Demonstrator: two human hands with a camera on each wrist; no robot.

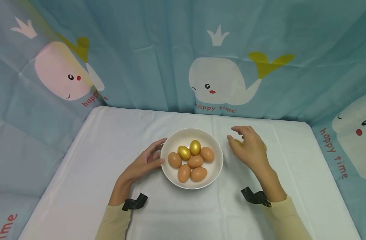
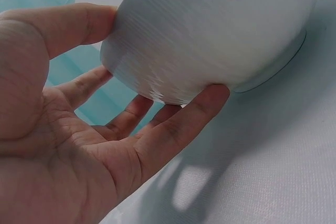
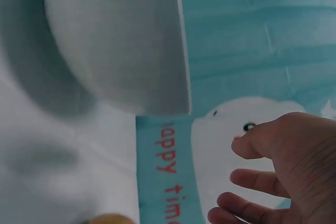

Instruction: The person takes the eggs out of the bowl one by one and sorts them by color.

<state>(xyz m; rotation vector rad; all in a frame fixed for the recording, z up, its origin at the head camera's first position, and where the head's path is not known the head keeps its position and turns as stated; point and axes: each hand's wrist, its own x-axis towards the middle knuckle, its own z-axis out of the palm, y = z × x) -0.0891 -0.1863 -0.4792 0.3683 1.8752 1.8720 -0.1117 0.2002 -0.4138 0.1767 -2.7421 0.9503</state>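
Blue whale-print fabric [image 1: 158, 66] is hung behind a white-covered worktop [image 1: 170, 213], with a white bowl [image 1: 217, 170] parked pretty much mid-frame. Five brown eggs [image 1: 199, 174] and two gold eggs [image 1: 195, 147] are held inside. Its outer wall is touched by the spread left hand [image 1: 143, 163]. Right of centre, something gold [image 1: 238, 142] is mostly covered by the loosely curved, ungripping right hand [image 1: 250, 146].

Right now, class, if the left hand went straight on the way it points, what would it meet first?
The white bowl: the left hand touches its side, so there seems to be no gap to cross.
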